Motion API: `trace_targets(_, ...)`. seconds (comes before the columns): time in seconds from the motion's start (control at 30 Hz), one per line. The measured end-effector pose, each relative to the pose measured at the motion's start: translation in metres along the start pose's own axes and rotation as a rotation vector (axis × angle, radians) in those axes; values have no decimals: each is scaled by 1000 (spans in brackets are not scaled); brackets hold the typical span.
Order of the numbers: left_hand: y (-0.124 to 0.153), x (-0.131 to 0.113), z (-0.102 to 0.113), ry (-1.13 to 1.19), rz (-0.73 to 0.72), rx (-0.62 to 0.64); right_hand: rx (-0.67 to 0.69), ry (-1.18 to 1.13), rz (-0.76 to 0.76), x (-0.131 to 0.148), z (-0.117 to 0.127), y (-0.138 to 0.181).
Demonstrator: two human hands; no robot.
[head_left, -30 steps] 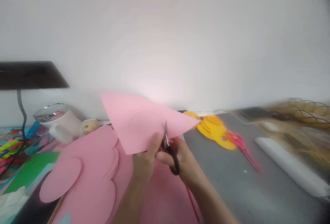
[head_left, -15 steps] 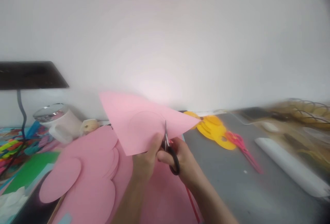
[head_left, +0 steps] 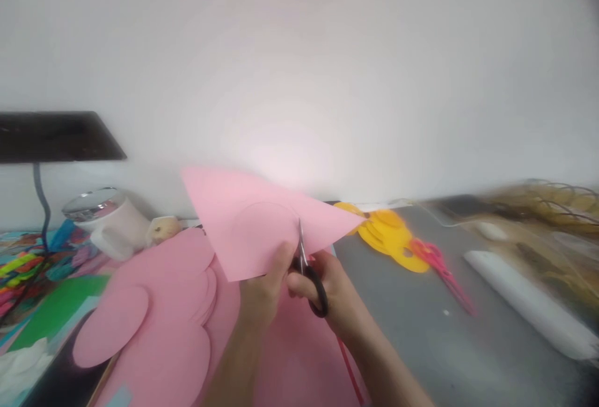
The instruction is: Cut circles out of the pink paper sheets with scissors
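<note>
A pink sheet of paper (head_left: 253, 232) with a curved outline drawn on it is held up by my left hand (head_left: 264, 291), the thumb pressing on its lower edge. My right hand (head_left: 334, 285) is closed around a pair of black-handled scissors (head_left: 318, 298). Their blades point up and lie at the sheet, beside the drawn curve. Part of the handles is hidden by my right fingers. Below and to the left lie cut pink paper circles (head_left: 112, 326), some of them stacked.
Yellow paper cutouts (head_left: 386, 235) and pink scissors (head_left: 440, 269) lie on the grey table (head_left: 397, 338) at right, near a long white object (head_left: 528, 304). A white mug (head_left: 116, 226), a green sheet (head_left: 56, 313) and colourful craft pieces (head_left: 23, 269) are at left.
Very little differs. The scissors and both hands stay at nearly the same place on the pink sheet, and the view has shifted slightly.
</note>
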State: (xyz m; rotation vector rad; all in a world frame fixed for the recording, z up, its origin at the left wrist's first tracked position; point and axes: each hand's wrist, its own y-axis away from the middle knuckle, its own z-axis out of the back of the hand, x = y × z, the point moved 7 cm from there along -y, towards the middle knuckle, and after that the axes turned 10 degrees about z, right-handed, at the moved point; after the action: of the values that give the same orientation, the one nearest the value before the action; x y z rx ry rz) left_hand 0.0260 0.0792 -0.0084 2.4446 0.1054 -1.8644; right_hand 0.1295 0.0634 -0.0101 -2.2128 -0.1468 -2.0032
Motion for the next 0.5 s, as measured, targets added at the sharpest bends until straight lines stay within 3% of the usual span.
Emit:
trace_targets(0.3,1,-5,-3,25,-1,30,4,5,9,0,0,0)
trace_targets(0.5,1,2,-6,76,77,51,-18,-8,-9,-6,2,1)
